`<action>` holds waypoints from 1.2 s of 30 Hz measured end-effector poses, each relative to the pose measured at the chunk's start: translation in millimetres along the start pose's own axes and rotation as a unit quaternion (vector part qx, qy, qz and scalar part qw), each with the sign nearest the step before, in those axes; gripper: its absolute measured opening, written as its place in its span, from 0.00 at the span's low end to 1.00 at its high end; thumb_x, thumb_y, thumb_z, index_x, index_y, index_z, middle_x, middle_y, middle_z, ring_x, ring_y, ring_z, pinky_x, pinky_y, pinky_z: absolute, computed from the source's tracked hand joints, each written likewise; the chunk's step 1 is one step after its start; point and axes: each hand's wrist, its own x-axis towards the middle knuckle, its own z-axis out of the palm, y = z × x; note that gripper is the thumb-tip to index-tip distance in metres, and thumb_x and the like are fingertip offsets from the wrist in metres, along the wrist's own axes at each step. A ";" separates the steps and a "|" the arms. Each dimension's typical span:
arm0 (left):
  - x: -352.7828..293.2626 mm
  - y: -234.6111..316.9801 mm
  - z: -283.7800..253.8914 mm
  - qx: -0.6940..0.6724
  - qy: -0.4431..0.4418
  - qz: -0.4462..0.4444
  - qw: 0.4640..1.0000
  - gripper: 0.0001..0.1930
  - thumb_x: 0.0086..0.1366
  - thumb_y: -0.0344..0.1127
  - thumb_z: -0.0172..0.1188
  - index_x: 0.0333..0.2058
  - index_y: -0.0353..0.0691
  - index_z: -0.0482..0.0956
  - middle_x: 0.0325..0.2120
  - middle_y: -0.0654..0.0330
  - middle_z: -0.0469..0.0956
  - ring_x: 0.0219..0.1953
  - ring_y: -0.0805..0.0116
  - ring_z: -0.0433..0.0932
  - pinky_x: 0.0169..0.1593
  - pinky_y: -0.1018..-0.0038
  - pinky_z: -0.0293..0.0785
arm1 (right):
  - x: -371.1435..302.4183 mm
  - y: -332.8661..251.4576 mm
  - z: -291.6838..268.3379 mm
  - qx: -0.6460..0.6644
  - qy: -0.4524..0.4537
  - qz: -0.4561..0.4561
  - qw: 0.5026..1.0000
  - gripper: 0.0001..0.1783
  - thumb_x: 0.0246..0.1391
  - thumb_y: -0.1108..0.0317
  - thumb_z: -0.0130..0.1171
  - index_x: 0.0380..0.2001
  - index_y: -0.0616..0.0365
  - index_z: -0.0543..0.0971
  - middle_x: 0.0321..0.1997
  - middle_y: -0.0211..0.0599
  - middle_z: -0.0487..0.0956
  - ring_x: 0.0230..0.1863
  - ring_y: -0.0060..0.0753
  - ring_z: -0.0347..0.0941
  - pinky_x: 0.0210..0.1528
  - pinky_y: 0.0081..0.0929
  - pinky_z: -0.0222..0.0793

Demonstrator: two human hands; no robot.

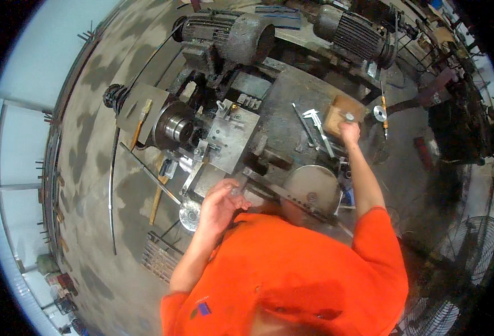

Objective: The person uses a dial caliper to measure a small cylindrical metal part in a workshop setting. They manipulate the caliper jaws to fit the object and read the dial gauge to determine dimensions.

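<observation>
My left hand [216,206] is in front of the lathe's tool slide, its fingers curled around a small shiny piece [236,192] whose kind I cannot make out. My right arm stretches out to a wooden box [336,115] at the right. There my right hand [350,133] is closed, with a small round metal piece [349,116] at its fingertips, over the box's edge. A vernier caliper [314,120] lies left of that hand, beside a dark slim bar [303,122]. The lathe chuck [178,129] with a shiny ring-shaped face stands left of the steel tool block [233,137].
Two greasy motors [224,36] [353,33] stand at the back. A brush [142,120] lies on the headstock. A round metal disc [312,193] sits close to my body, and a long rod [149,172] juts out leftward. Wire fan guards [471,246] are at the lower right.
</observation>
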 end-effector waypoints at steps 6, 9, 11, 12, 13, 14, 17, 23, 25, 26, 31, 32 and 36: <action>-1.1 -6.3 -8.0 -0.085 -0.036 -0.008 0.996 0.15 0.59 0.35 0.48 0.42 0.32 0.68 0.26 0.55 0.71 0.25 0.60 0.73 0.39 0.61 0.71 | -8.6 -4.8 -6.4 -0.120 0.013 -0.045 0.992 0.21 0.28 0.57 0.54 0.22 0.67 0.77 0.31 0.60 0.75 0.37 0.56 0.72 0.42 0.40 0.67; -5.9 -2.8 -4.8 -0.058 -0.048 -0.005 0.997 0.16 0.60 0.35 0.46 0.45 0.32 0.66 0.21 0.57 0.70 0.25 0.62 0.71 0.40 0.59 0.69 | -13.8 2.2 -12.9 -0.139 0.002 -0.086 0.987 0.22 0.29 0.57 0.53 0.23 0.67 0.78 0.32 0.60 0.75 0.37 0.57 0.72 0.42 0.39 0.68; -8.2 0.3 -4.4 -0.056 -0.061 -0.013 0.996 0.16 0.61 0.36 0.45 0.45 0.33 0.66 0.18 0.57 0.69 0.25 0.62 0.72 0.41 0.58 0.68 | -15.3 7.4 -14.3 -0.136 -0.003 -0.078 0.988 0.21 0.28 0.58 0.54 0.23 0.67 0.78 0.32 0.59 0.75 0.37 0.57 0.72 0.42 0.39 0.68; -9.6 1.3 -4.1 -0.061 -0.060 -0.017 0.996 0.16 0.61 0.36 0.44 0.45 0.34 0.65 0.18 0.57 0.68 0.24 0.61 0.71 0.42 0.58 0.67 | -18.8 5.3 -17.1 -0.136 -0.005 -0.075 0.988 0.21 0.28 0.59 0.55 0.23 0.67 0.78 0.32 0.59 0.75 0.37 0.56 0.72 0.42 0.39 0.68; -10.9 2.5 -4.1 -0.066 -0.059 -0.023 0.996 0.16 0.61 0.36 0.43 0.46 0.35 0.64 0.17 0.57 0.68 0.24 0.60 0.71 0.42 0.59 0.66 | -24.1 2.8 -21.6 -0.142 -0.019 -0.086 0.986 0.20 0.27 0.61 0.57 0.25 0.67 0.78 0.32 0.58 0.76 0.38 0.55 0.72 0.43 0.39 0.68; -12.0 4.2 -5.1 -0.070 -0.058 -0.029 0.995 0.16 0.62 0.37 0.42 0.46 0.36 0.64 0.17 0.57 0.68 0.24 0.59 0.71 0.43 0.59 0.65 | -27.3 1.2 -22.7 -0.149 -0.018 -0.099 0.984 0.20 0.26 0.61 0.58 0.25 0.67 0.78 0.33 0.58 0.75 0.38 0.54 0.72 0.42 0.39 0.68; -12.2 9.3 -9.7 -0.080 -0.100 -0.043 0.991 0.16 0.62 0.38 0.41 0.46 0.37 0.63 0.17 0.58 0.68 0.25 0.60 0.71 0.43 0.60 0.64 | -36.3 -3.8 -33.3 -0.155 -0.002 -0.119 0.981 0.19 0.27 0.63 0.59 0.25 0.67 0.78 0.36 0.57 0.75 0.40 0.52 0.72 0.42 0.38 0.68; -16.1 14.6 -25.6 -0.096 -0.125 -0.028 0.987 0.17 0.63 0.40 0.41 0.47 0.38 0.63 0.16 0.60 0.66 0.23 0.62 0.69 0.40 0.62 0.64 | -126.1 -82.2 -71.9 0.065 -0.101 -0.334 0.935 0.18 0.30 0.70 0.53 0.30 0.64 0.79 0.39 0.43 0.77 0.44 0.41 0.72 0.46 0.29 0.67; -17.1 16.4 -31.1 -0.098 -0.136 -0.029 0.985 0.17 0.63 0.40 0.41 0.47 0.38 0.63 0.16 0.60 0.66 0.23 0.62 0.69 0.40 0.62 0.64 | -187.5 -123.8 -84.2 0.179 -0.212 -0.393 0.877 0.19 0.29 0.72 0.51 0.32 0.61 0.80 0.36 0.39 0.78 0.43 0.37 0.72 0.45 0.27 0.66; -16.8 16.6 -33.9 -0.099 -0.143 -0.029 0.984 0.17 0.63 0.41 0.41 0.47 0.37 0.63 0.15 0.60 0.65 0.23 0.63 0.69 0.39 0.63 0.64 | -212.6 -134.8 -85.0 0.196 -0.242 -0.462 0.830 0.20 0.29 0.72 0.50 0.33 0.60 0.80 0.34 0.38 0.78 0.41 0.35 0.73 0.44 0.27 0.66; -23.4 22.0 -42.9 -0.134 -0.171 -0.036 0.975 0.19 0.63 0.40 0.42 0.49 0.38 0.61 0.19 0.58 0.68 0.24 0.63 0.69 0.36 0.63 0.68 | -325.1 -198.9 -74.0 0.210 -0.260 -0.544 0.770 0.29 0.21 0.68 0.56 0.38 0.55 0.78 0.38 0.41 0.74 0.43 0.43 0.68 0.47 0.34 0.63; -25.1 23.4 -43.9 -0.140 -0.175 -0.039 0.974 0.19 0.63 0.40 0.42 0.50 0.38 0.61 0.19 0.58 0.68 0.24 0.63 0.69 0.36 0.64 0.69 | -333.0 -202.8 -68.8 0.195 -0.217 -0.589 0.754 0.29 0.20 0.67 0.57 0.37 0.53 0.78 0.42 0.42 0.73 0.46 0.46 0.67 0.48 0.36 0.63; -35.1 33.0 -36.9 -0.122 -0.107 -0.047 0.986 0.17 0.65 0.41 0.39 0.50 0.42 0.63 0.24 0.63 0.71 0.23 0.69 0.69 0.29 0.74 0.64 | -362.7 -211.9 -60.5 0.178 -0.215 -0.572 0.772 0.28 0.19 0.68 0.56 0.36 0.51 0.79 0.45 0.43 0.70 0.47 0.50 0.64 0.50 0.40 0.61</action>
